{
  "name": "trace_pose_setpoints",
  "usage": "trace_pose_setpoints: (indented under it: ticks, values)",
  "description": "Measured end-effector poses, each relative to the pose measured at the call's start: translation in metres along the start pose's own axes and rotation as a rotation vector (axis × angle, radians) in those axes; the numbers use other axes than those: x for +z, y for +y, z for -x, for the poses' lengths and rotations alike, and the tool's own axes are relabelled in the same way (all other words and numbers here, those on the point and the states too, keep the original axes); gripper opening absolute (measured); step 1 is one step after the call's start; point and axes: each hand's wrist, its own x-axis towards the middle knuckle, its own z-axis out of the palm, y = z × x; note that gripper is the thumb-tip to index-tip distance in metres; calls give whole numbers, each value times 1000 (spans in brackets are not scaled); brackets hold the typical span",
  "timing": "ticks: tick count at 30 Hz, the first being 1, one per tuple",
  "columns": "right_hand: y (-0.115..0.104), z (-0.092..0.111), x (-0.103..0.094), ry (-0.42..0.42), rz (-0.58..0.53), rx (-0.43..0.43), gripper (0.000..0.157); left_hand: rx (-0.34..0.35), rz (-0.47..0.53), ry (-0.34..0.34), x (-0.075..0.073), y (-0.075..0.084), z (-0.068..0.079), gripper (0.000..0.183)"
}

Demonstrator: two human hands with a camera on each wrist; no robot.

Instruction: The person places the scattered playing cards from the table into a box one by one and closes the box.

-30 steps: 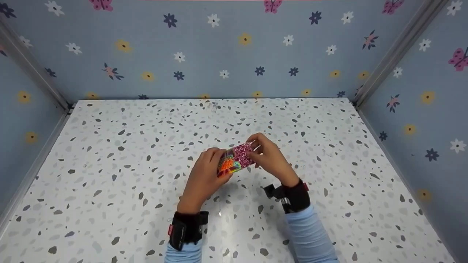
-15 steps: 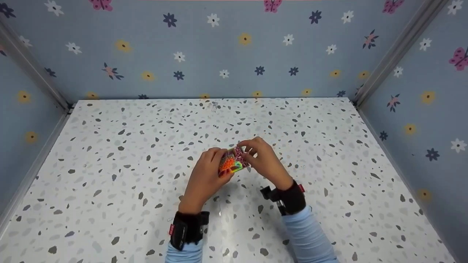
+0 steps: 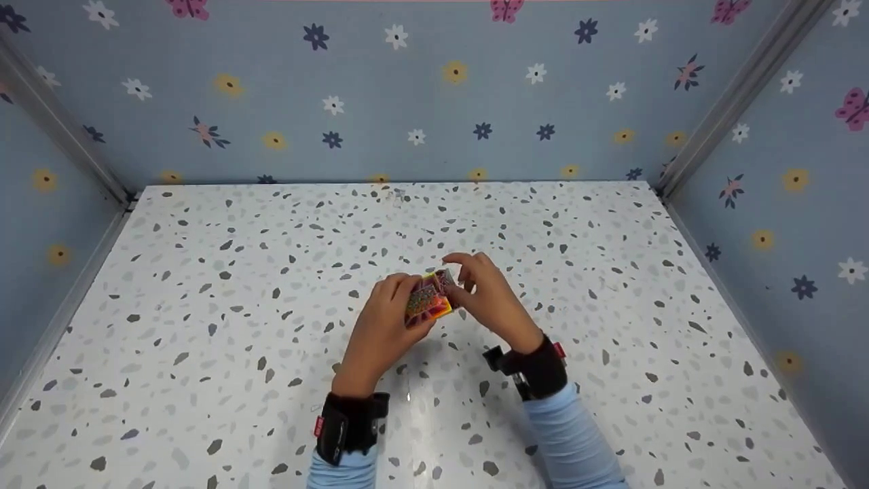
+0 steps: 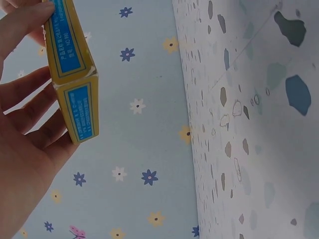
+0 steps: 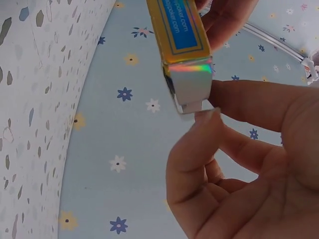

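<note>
A small playing card box (image 3: 428, 299) with a shiny, multicoloured face is held above the table, tilted up at its right end. My left hand (image 3: 380, 326) grips its left end between thumb and fingers. In the left wrist view the box (image 4: 75, 74) shows yellow edges with blue printed panels. My right hand (image 3: 492, 295) is at the right end, where a strip of magenta-patterned surface shows. In the right wrist view, a pale end flap (image 5: 192, 87) stands at the box's end, and bent fingertips (image 5: 209, 119) pinch its edge. The box's inside is hidden.
The hands are over a white speckled table (image 3: 237, 367). Blue flowered panels stand at the back (image 3: 380, 88) and along both sides, joined by metal corner posts (image 3: 733, 95).
The magenta-patterned part has slid left into the box, so less of it shows. My right hand has moved left with it; the box's sheen changed. The left hand is nearly still.
</note>
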Motion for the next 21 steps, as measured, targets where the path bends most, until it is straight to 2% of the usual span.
trace_pose_setpoints:
  ticks: [4, 12, 21]
  values:
    - [0, 1, -3, -13, -7, 8, 37, -15, 30, 10, 0, 0, 0, 60]
    - [-4, 2, -8, -117, -40, 28, 39, -19, 78, 33, 0, 0, 0, 69]
    - [-9, 3, -10, -134, -182, 46, 35, 1, 119, 24, 0, -1, 0, 71]
